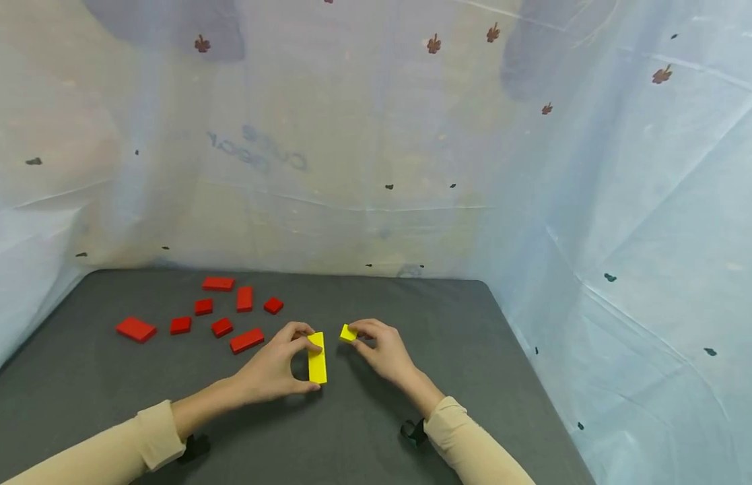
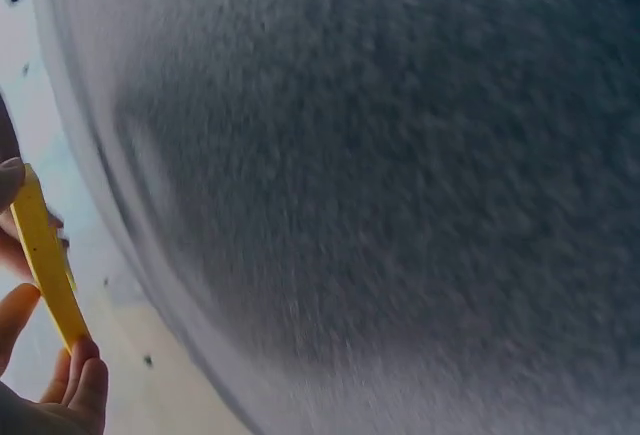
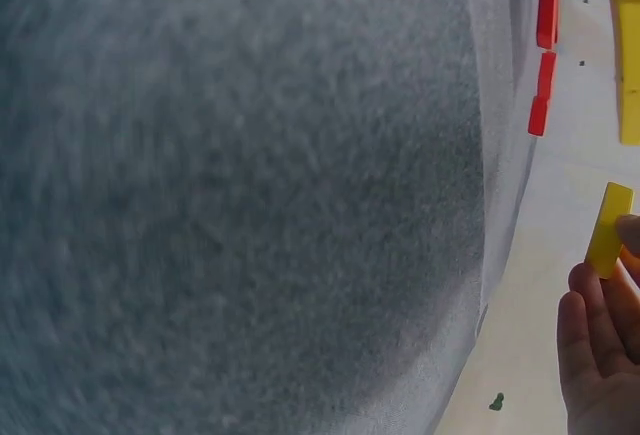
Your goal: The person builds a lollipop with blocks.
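My left hand (image 1: 272, 367) grips a long yellow block (image 1: 318, 367) by its two ends, thumb at the near end and fingers at the far end. In the left wrist view the same long block (image 2: 50, 265) stands tilted at the left edge. To the right, my right hand (image 1: 383, 350) pinches a small yellow block (image 1: 348, 333) between thumb and fingers. The right wrist view shows this small block (image 3: 608, 230) at the right edge, with part of the long one above it. A short gap separates the two yellow blocks.
Several red blocks lie scattered on the left half of the dark grey table (image 1: 460, 323), among them a long red block (image 1: 247, 341) near my left hand and a small red block (image 1: 274, 305). Translucent sheeting (image 1: 351, 135) hangs behind the table and along its right side.
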Tool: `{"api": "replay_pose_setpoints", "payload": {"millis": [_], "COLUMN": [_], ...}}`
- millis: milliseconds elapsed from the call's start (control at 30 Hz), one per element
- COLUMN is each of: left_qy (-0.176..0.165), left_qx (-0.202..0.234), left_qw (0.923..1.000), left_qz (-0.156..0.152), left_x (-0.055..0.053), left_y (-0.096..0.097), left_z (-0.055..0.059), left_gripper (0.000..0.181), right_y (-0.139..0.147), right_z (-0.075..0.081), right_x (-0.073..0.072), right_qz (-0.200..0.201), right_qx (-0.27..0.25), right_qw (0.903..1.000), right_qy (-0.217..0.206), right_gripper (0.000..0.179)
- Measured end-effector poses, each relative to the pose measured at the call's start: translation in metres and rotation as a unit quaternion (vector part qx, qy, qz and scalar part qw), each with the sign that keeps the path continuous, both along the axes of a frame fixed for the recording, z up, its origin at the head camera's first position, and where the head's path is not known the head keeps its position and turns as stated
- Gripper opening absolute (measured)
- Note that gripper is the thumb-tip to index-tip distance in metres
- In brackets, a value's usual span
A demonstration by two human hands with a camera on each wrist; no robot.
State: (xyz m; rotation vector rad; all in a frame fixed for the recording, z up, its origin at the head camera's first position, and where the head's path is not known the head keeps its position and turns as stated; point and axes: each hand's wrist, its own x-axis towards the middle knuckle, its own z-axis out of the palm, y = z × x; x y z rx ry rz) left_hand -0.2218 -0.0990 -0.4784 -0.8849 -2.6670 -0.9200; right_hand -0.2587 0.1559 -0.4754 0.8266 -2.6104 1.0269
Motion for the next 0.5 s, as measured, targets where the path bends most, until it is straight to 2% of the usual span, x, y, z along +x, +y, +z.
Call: {"api": "replay_pose_setpoints", "payload": {"millis": [133,267,500], "left_qy": [-0.036,-0.072,-0.098], "left_qx": [-0.031,-0.043,-0.058], "left_qw": [0.9986,0.9953,0.9914], "left_qz": [-0.024,-0.049,-0.064], "left_x": [0.004,0.008,0.016], "left_y": [0.007,0.011,0.013], "left_z": [-0.006,-0.009,-0.010], "left_gripper": [0.053,0.051,0.050], "right_y": [-0.002,-0.004,-0.009], "right_z": [0.001,0.002,0.004], "right_x": [-0.002,-0.005,-0.007], "right_qz": [0.010,0.027,0.055], "right_qx": [0.023,0.044,0.080], "right_qw": [0.9995,0.9976,0.9921], "right_qy": [-0.019,-0.046,-0.079], "right_gripper": [0.029,0.029,0.028]}}
